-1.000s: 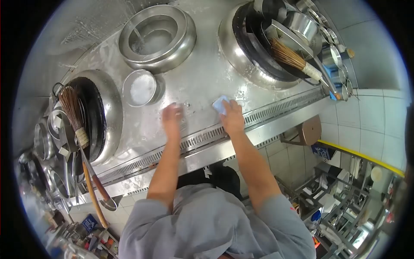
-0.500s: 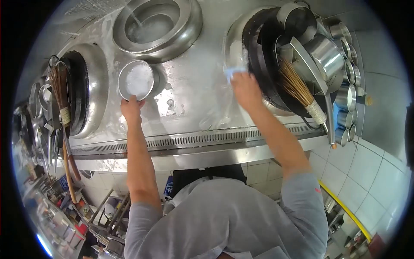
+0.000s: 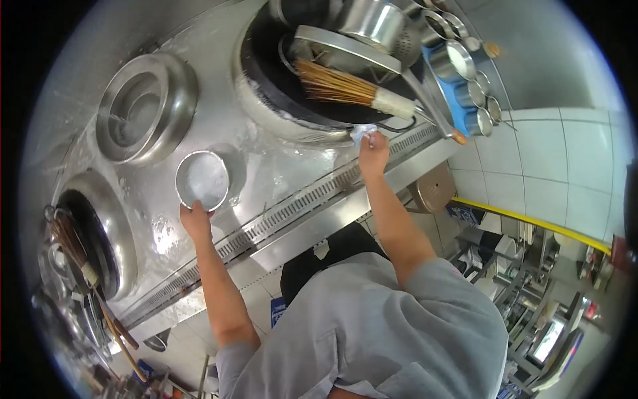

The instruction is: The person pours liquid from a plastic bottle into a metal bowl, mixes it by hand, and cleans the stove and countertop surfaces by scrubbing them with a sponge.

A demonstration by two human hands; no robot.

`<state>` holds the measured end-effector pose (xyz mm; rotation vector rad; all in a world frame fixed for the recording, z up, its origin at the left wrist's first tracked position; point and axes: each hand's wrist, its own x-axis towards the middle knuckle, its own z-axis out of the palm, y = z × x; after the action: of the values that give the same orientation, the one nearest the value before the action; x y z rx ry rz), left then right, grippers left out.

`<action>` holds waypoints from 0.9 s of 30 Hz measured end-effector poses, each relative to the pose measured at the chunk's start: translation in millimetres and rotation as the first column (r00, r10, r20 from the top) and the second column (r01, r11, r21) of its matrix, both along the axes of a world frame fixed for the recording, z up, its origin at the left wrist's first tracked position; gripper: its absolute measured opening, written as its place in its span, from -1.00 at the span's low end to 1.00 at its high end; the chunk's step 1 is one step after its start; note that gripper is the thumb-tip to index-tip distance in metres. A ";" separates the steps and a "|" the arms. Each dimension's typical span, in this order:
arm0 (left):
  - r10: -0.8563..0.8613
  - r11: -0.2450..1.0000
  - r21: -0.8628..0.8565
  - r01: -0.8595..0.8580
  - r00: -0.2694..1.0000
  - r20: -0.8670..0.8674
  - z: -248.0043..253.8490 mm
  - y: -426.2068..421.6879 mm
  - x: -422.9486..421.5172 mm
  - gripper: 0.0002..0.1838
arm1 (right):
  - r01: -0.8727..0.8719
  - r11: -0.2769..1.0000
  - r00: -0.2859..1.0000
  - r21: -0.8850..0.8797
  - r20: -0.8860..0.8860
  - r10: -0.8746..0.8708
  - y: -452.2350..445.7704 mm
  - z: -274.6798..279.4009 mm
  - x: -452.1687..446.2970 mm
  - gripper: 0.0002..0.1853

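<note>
My left hand [image 3: 197, 222] is closed on the near rim of a round metal bowl [image 3: 227, 183], which holds whitish, cloudy liquid. The bowl is over the steel stove top [image 3: 266, 178]. Farther right, my right hand [image 3: 374, 153] is closed around a crumpled pale blue-white cloth [image 3: 363, 133]. That cloth is at the near right edge of the stove ring [image 3: 279, 126] around a black wok [image 3: 266, 80]. Just above this hand, a bamboo brush [image 3: 335, 85] with a white-wrapped handle lies across the wok.
A metal pot [image 3: 372, 25] and a long-handled metal tool [image 3: 425, 96] rest over the wok. Several metal cups [image 3: 470, 94] stand on a blue tray at right. A round steel basin [image 3: 176, 100] takes running water. Another wok [image 3: 76, 199] sits at left.
The view has turned and shifted right. My right hand has moved with the cloth along the wok's ring towards the stove's front edge. My left hand still grips the bowl.
</note>
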<state>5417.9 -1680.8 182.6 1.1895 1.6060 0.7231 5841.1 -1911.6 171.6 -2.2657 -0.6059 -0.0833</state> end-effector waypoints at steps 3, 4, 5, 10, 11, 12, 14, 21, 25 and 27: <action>-0.017 0.999 0.040 0.020 0.997 -0.072 -3.6 -11.0 10.0 -0.53 | 0.348 0.761 0.867 0.548 -0.497 -0.038 -18.4 -75.7 83.1 -0.84; -0.012 0.999 0.045 0.016 0.996 -0.089 -6.3 -13.2 11.8 -0.51 | 0.422 0.658 0.815 0.624 -0.579 0.027 -15.6 -78.2 105.7 -0.82; -0.009 0.999 0.048 0.014 0.994 -0.110 -9.2 -15.9 13.0 -0.49 | 0.504 0.541 0.760 0.673 -0.643 0.092 -12.9 -81.2 128.5 -0.80; 0.054 0.997 -0.043 -0.063 0.981 -0.186 -13.2 -37.3 38.1 -0.40 | 0.035 0.790 0.966 0.612 -0.223 0.131 4.4 -93.5 264.2 -0.68; 0.065 0.997 -0.034 -0.072 0.980 -0.190 -5.6 -46.4 51.1 -0.37 | -0.111 0.929 0.993 0.352 0.074 0.091 16.9 -73.9 287.5 -0.65; 0.090 0.988 -0.108 -0.114 0.975 -0.203 -24.4 -44.9 41.2 -0.33 | -0.175 0.945 0.984 0.276 0.028 0.174 28.8 -26.3 294.7 -0.61; 0.244 0.961 -0.085 -0.265 0.949 -0.201 -13.7 -61.6 71.5 -0.31 | -0.258 0.925 0.938 0.280 -0.157 0.310 35.1 -7.3 322.2 -0.60; 0.348 0.888 -0.212 -0.408 0.897 -0.271 -1.2 -82.0 125.7 -0.40 | -0.449 0.863 0.807 0.233 -0.309 0.503 21.8 -3.4 358.1 -0.55; 0.365 0.881 -0.205 -0.427 0.887 -0.282 -1.6 -80.8 145.0 -0.46 | -0.483 0.840 0.773 0.246 -0.331 0.542 115.9 1.4 436.4 -0.64; 0.381 0.874 -0.195 -0.446 0.876 -0.296 1.1 -84.9 151.6 -0.47 | -0.638 0.727 0.711 0.254 -0.171 0.683 187.2 -7.2 473.2 -0.65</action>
<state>5569.5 -1765.7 183.7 0.7683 2.1372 0.6203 6314.3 -1724.4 164.4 -1.7204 -1.1880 0.4905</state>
